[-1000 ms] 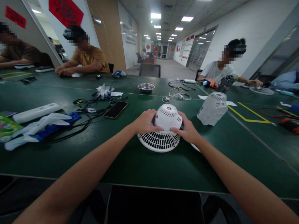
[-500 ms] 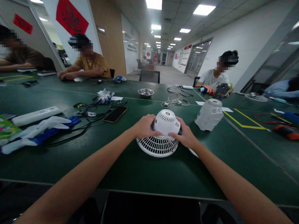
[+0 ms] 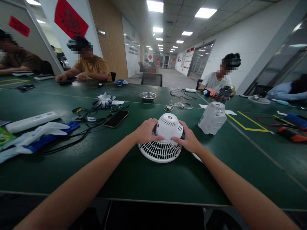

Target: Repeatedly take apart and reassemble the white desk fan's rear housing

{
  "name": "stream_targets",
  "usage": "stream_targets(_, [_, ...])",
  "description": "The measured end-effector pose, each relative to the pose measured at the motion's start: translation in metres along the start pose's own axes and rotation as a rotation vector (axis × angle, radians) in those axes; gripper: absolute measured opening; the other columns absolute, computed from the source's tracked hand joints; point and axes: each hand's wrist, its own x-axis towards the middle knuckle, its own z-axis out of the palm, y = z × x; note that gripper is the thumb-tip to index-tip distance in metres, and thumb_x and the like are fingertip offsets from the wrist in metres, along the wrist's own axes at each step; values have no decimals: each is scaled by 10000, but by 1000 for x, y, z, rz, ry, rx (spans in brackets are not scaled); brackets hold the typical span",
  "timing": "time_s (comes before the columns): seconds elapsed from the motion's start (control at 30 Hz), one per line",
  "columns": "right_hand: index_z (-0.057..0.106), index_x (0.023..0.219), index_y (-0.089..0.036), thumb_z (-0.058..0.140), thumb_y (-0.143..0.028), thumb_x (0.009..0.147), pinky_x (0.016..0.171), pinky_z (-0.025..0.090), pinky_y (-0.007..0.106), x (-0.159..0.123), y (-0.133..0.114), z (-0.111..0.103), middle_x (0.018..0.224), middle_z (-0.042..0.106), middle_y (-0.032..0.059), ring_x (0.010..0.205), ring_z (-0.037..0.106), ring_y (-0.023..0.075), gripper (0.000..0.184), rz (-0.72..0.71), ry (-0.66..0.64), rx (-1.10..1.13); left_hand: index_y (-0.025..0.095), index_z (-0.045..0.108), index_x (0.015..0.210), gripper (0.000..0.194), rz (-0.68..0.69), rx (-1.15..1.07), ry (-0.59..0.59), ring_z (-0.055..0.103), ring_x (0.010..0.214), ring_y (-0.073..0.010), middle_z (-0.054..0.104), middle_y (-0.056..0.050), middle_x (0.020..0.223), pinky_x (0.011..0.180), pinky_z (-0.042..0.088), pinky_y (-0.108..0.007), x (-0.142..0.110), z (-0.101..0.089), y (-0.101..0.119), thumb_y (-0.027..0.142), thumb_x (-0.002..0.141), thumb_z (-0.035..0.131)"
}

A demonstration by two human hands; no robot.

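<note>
A white slotted fan motor cover [image 3: 169,125] sits over a round white fan grille [image 3: 160,151], which lies on the green table in front of me. My left hand [image 3: 150,130] grips the cover from its left, thumb along the near side. From the right, my right hand [image 3: 189,138] clasps the same cover, its thumb near the left thumb. The fingers behind the cover are hidden. Beyond my right hand stands a white plastic fan base [image 3: 212,118]. Part of a white piece [image 3: 197,157] shows beneath my right wrist; its kind is unclear.
A phone [image 3: 116,118], black cables [image 3: 90,129] and work gloves [image 3: 35,137] lie to the left. Ahead are a metal bowl [image 3: 148,96] and a white cable [image 3: 178,103]. An orange-black tool [image 3: 292,134] lies at right. Other people sit around the table.
Both hands keep their hold on the motor cover, which stays on the grille. The view has shifted slightly. A person at the far left has moved their hands apart.
</note>
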Motion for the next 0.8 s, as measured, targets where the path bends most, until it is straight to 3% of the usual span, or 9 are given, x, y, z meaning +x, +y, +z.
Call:
stream_targets(0.6, [344, 1468, -249, 752, -449, 798, 1010, 501, 515, 0, -1, 0, 1333, 621, 119, 1175, 631, 316, 809, 26, 18, 26, 188, 568, 1208, 699, -11, -11, 7, 571, 1035, -316, 639, -134, 1156, 909, 461, -494, 0, -1, 6, 699, 743, 671])
stream_targets(0.8, [349, 1470, -269, 751, -461, 798, 1058, 464, 550, 0, -3, -5, 1392, 581, 123, 1234, 598, 332, 807, 19, -1, 50, 196, 532, 1321, 768, -48, -24, -22, 565, 1144, -352, 617, -155, 1290, 1005, 437, -538, 3, -1, 7, 662, 735, 702])
